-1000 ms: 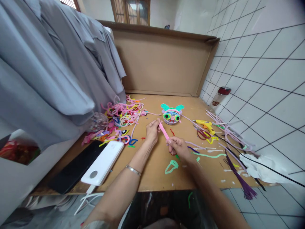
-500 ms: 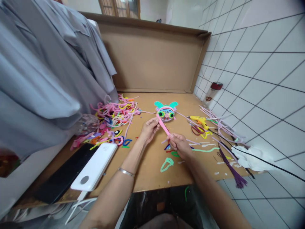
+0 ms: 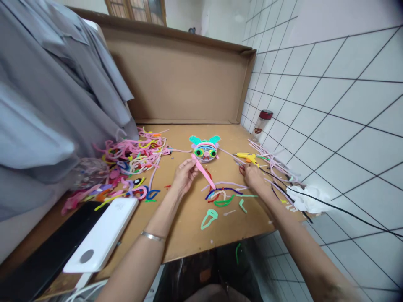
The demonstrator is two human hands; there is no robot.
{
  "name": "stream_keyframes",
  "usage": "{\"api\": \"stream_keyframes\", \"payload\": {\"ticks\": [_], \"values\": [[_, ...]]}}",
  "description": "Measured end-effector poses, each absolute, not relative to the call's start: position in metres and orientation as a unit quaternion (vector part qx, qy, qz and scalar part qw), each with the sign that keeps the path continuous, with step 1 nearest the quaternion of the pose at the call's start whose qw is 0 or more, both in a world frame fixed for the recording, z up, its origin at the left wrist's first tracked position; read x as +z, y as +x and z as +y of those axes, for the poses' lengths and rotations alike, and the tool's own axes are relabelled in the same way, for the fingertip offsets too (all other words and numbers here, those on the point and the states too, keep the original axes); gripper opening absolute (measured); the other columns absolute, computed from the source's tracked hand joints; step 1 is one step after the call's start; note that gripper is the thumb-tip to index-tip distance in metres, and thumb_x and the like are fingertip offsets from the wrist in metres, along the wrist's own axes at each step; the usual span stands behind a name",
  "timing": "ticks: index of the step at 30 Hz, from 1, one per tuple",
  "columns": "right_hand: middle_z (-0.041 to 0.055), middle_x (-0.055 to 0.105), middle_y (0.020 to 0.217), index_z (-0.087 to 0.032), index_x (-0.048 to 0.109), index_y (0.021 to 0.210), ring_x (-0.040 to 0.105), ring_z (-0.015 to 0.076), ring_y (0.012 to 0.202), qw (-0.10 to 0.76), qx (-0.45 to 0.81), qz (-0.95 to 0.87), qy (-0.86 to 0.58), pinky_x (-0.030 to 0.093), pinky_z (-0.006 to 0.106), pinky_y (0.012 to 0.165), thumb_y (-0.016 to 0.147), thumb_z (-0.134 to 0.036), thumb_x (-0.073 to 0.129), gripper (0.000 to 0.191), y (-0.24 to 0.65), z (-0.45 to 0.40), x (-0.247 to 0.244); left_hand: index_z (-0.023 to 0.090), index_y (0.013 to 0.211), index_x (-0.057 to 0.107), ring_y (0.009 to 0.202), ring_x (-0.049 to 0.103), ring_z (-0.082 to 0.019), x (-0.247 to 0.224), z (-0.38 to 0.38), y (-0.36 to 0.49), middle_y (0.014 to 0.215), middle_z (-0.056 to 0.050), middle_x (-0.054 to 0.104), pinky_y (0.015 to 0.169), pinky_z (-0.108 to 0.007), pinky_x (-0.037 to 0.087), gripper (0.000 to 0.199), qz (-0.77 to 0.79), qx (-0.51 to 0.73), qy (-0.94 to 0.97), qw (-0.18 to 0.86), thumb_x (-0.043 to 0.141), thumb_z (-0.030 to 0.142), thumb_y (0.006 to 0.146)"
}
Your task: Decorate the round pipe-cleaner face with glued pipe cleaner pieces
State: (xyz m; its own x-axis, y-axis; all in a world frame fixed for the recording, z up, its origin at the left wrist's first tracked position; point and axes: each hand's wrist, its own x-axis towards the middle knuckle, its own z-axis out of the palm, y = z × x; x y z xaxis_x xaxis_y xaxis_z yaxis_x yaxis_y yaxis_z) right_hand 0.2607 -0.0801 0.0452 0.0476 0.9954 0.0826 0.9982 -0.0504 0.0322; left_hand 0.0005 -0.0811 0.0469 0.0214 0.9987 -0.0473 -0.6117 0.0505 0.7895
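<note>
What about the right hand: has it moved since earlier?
Yes: the right hand has moved rightward from the pink strip toward the yellow glue gun.

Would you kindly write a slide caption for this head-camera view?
Left hand holds a pink strip; right hand at red-handled scissors near yellow glue gun.

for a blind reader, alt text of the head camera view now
The left hand holds a flat pink strip over a brown table while the right hand is at red-handled scissors beside a yellow glue gun. Beyond sits a colourful craft face with green ears; a tangle of coloured strips lies at left.
</note>
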Motion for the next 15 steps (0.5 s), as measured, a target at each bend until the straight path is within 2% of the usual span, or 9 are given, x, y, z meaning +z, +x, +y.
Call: {"api": "stream_keyframes", "payload": {"ticks": [3, 6, 8, 11, 15], "values": [[0.0195, 0.067, 0.108, -0.010, 0.066, 0.108, 0.064, 0.0236, 0.096, -0.028, -0.033, -0.698, -0.715, 0.044, 0.030, 0.078, 0.089, -0.014, 0.044, 0.029, 0.267, -0.069, 0.045, 0.012, 0.069, 0.062, 0.045, 0.046, -0.002, 0.043, -0.082, 0.004, 0.057, 0.002, 0.060, 0.040, -0.011, 0.035, 0.028, 0.322, 0.617, 0.313, 0.646, 0.083, 0.025, 0.056], [0.0177, 0.069, 0.101, -0.013, 0.068, 0.102, 0.065, 0.0241, 0.090, -0.002, -0.027, -0.700, -0.714, 0.044, 0.031, 0.075, 0.088, -0.024, 0.050, 0.025, 0.269, -0.062, 0.047, 0.012, 0.073, 0.064, 0.045, 0.048, -0.001, 0.042, -0.083, 0.007, 0.063, 0.000, 0.066, 0.042, -0.011, 0.038, 0.032, 0.322, 0.623, 0.307, 0.643, 0.084, 0.023, 0.051], [0.0138, 0.071, 0.096, -0.016, 0.069, 0.102, 0.065, 0.0240, 0.085, 0.075, -0.011, -0.686, -0.723, 0.044, 0.031, 0.072, 0.086, -0.034, 0.053, 0.028, 0.272, -0.059, 0.046, 0.012, 0.075, 0.066, 0.046, 0.050, -0.001, 0.042, -0.083, 0.008, 0.064, 0.000, 0.067, 0.044, -0.011, 0.041, 0.035, 0.323, 0.625, 0.298, 0.646, 0.085, 0.022, 0.048], [0.0058, 0.069, 0.080, -0.017, 0.067, 0.112, 0.061, 0.0195, 0.069, 0.247, 0.078, -0.655, -0.710, 0.042, 0.028, 0.063, 0.076, -0.037, 0.059, 0.042, 0.278, -0.054, 0.040, 0.012, 0.078, 0.067, 0.047, 0.051, -0.001, 0.045, -0.085, 0.008, 0.065, 0.001, 0.067, 0.046, -0.011, 0.043, 0.034, 0.323, 0.623, 0.296, 0.648, 0.084, 0.021, 0.050], [-0.0030, 0.054, 0.056, -0.010, 0.066, 0.112, 0.042, 0.0120, 0.048, 0.430, 0.234, -0.590, -0.643, 0.035, 0.026, 0.051, 0.064, -0.047, 0.066, 0.061, 0.278, -0.054, 0.033, 0.012, 0.073, 0.066, 0.048, 0.051, -0.002, 0.047, -0.087, 0.008, 0.061, 0.002, 0.063, 0.046, -0.012, 0.043, 0.028, 0.324, 0.621, 0.306, 0.645, 0.084, 0.023, 0.055]]}}
